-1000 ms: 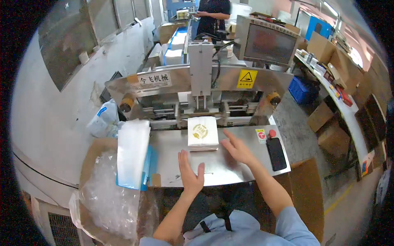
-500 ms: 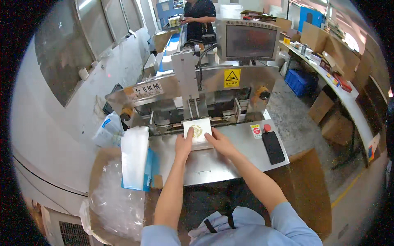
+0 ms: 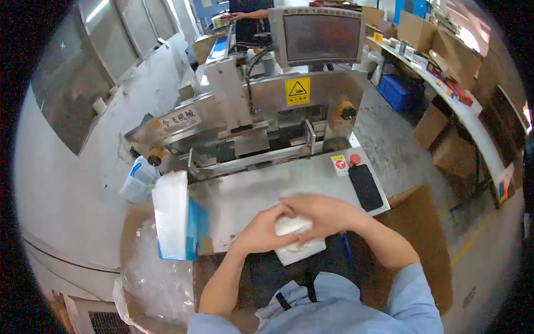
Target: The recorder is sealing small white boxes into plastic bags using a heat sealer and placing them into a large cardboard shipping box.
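A white square pack (image 3: 300,256) with faint gold print is held close to my body, over the front edge of the metal worktop (image 3: 245,195). My left hand (image 3: 264,231) grips its left side, fingers curled over the top. From the right, my right hand (image 3: 322,214) closes round the far and right side, its fingers meeting those of the left. The hands cover much of the pack, and the right fingers are somewhat blurred. Beyond the worktop, a steel machine (image 3: 322,92) has a flat plate (image 3: 251,143) lowered at its opening.
A stack of clear plastic sleeves (image 3: 171,206) stands at the worktop's left, above a carton of crumpled film (image 3: 158,278). At the right lie a black phone (image 3: 367,186) and a red button (image 3: 355,159). A monitor (image 3: 322,36) tops the machine; a person (image 3: 250,25) stands behind.
Both hands have drawn the pack back from the machine toward my body and turned it. My fingers have moved over its top. The machine's plate now shows at the opening, and the view has shifted.
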Action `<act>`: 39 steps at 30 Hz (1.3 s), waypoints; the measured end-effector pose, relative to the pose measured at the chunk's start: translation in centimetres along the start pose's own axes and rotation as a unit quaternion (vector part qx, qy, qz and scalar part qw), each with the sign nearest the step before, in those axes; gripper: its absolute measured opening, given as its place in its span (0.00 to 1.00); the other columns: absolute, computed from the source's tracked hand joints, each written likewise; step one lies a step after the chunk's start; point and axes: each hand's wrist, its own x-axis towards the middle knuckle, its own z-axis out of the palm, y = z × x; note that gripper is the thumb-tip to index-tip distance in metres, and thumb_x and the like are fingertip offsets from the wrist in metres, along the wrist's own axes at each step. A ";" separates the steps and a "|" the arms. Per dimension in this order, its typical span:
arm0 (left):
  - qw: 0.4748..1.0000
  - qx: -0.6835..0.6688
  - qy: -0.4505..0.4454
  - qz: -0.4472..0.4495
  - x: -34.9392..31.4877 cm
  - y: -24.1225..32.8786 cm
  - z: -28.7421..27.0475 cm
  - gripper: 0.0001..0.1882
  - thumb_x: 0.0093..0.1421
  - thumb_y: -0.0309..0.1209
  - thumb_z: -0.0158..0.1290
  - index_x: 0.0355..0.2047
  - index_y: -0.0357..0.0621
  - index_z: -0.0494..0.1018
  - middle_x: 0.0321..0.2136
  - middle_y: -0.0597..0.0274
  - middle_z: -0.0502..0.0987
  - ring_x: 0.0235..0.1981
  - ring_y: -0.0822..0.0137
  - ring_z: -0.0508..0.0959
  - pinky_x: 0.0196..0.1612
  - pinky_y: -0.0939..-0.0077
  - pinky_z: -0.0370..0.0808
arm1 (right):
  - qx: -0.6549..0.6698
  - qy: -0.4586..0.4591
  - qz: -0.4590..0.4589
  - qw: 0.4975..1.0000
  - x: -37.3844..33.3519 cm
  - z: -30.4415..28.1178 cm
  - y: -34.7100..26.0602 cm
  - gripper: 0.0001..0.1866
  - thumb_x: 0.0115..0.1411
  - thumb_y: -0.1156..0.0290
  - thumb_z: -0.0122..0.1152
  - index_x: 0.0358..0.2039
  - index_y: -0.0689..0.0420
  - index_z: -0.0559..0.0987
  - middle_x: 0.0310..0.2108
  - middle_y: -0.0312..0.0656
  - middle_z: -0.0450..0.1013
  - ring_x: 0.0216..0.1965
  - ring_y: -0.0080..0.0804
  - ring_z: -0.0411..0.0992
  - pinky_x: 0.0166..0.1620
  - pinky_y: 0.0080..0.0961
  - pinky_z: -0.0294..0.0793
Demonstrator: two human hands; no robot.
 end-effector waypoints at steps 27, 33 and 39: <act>0.949 0.271 0.159 -0.036 9.3 -14.4 -1.8 0.19 0.65 0.36 0.57 0.49 0.34 0.74 0.38 0.53 0.80 0.39 0.61 0.78 0.46 0.68 0.75 | -0.027 0.106 0.778 0.619 -53.3 16.7 3.3 0.41 0.45 0.45 0.73 0.53 0.60 0.76 0.45 0.57 0.77 0.47 0.51 0.76 0.50 0.43 0.77; 0.894 0.325 0.299 -0.076 -4.6 -1.0 -3.5 0.25 0.70 0.40 0.50 0.56 0.29 0.69 0.50 0.41 0.75 0.50 0.51 0.77 0.56 0.62 0.73 | 0.230 0.009 0.739 0.633 -60.1 31.7 12.5 0.51 0.43 0.38 0.72 0.56 0.69 0.72 0.46 0.61 0.76 0.48 0.54 0.75 0.49 0.41 0.75; 0.809 0.295 0.331 -0.385 -29.7 -12.5 -21.7 0.52 0.57 0.57 0.60 0.67 0.32 0.51 0.61 0.37 0.62 0.61 0.47 0.67 0.62 0.64 0.66 | 0.379 0.268 0.685 0.562 -54.9 29.6 20.8 0.53 0.48 0.42 0.73 0.64 0.66 0.65 0.53 0.52 0.73 0.42 0.34 0.75 0.38 0.28 0.79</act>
